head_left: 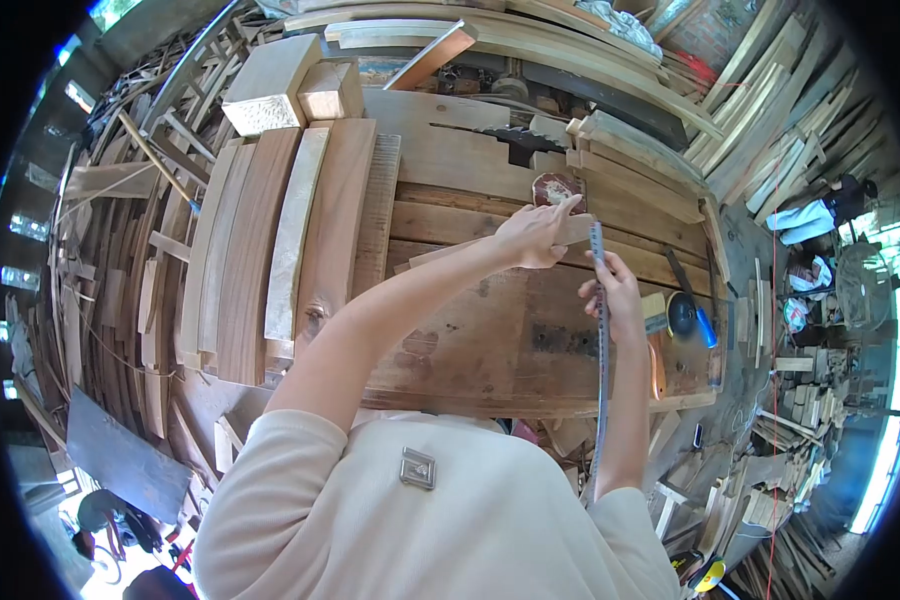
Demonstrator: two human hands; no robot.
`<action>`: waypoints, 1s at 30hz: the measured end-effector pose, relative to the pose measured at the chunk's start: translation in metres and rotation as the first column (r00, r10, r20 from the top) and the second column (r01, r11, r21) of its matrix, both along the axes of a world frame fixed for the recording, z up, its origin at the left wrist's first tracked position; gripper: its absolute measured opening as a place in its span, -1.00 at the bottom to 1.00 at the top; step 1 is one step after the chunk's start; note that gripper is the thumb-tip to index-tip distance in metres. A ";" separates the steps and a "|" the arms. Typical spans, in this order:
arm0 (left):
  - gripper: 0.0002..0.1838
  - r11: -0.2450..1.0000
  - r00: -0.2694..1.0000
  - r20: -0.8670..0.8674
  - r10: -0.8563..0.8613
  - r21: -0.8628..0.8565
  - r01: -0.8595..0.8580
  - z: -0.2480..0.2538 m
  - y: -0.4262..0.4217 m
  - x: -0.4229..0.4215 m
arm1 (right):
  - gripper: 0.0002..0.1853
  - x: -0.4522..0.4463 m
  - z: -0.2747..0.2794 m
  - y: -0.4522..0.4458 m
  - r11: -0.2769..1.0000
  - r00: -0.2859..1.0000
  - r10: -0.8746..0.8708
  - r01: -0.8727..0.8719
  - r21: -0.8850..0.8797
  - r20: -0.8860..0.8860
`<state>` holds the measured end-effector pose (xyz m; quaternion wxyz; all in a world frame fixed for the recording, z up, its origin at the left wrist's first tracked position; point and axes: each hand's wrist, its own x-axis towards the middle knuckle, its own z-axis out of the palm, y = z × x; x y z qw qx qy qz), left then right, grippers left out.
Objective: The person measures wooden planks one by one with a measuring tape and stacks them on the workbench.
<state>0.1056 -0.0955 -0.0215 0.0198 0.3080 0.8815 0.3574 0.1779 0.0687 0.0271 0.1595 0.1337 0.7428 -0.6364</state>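
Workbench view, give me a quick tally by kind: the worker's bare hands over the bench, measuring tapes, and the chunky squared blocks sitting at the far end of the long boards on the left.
Bare hands: 2 (left hand, right hand)
Measuring tape: 1
Squared blocks: 2 (larger block, smaller block)
Total: 5

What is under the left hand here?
Around the left hand, a pale wooden piece shows beside the fingers and a round reddish thing shows beyond them. Whatever lies directly beneath the palm is covered, so contact there cannot be confirmed.
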 end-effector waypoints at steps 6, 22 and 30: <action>-0.18 0.959 0.993 -0.100 -0.060 -0.280 0.030 -0.006 -0.019 0.010 | -0.81 0.016 -0.021 0.031 0.967 0.980 -0.200 0.200 -0.160 0.016; -0.38 0.966 0.937 0.280 0.207 0.096 -0.242 0.040 -0.063 0.051 | -0.78 0.023 -0.053 0.027 0.966 0.967 -0.254 0.252 -0.067 -0.032; -0.24 0.780 0.781 0.100 0.616 0.055 -0.623 0.073 -0.127 0.082 | -0.76 0.023 -0.054 0.025 0.960 0.960 -0.275 0.272 -0.059 -0.044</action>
